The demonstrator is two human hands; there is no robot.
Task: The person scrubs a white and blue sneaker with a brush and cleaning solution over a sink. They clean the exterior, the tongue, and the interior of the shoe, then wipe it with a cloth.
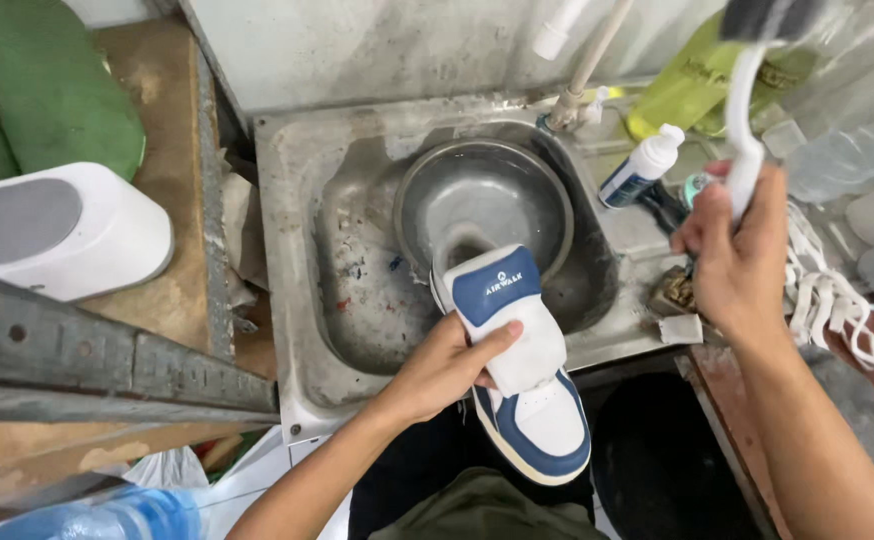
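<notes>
Stained steel sink (297, 190) is filling mid-frame, a metal bowl (484, 195) sitting inside. Left hand (447, 365) is gripping a blue-and-white sneaker (527, 390) at lower centre, tongue pulled up; right hand (735, 255) is clenching a white brush handle (745, 150) at right.

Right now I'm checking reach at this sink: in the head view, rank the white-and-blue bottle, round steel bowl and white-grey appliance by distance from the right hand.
From the right hand:
1. White-and-blue bottle, sink ledge, just left.
2. Round steel bowl, in the basin.
3. White-grey appliance, far left counter.
</notes>
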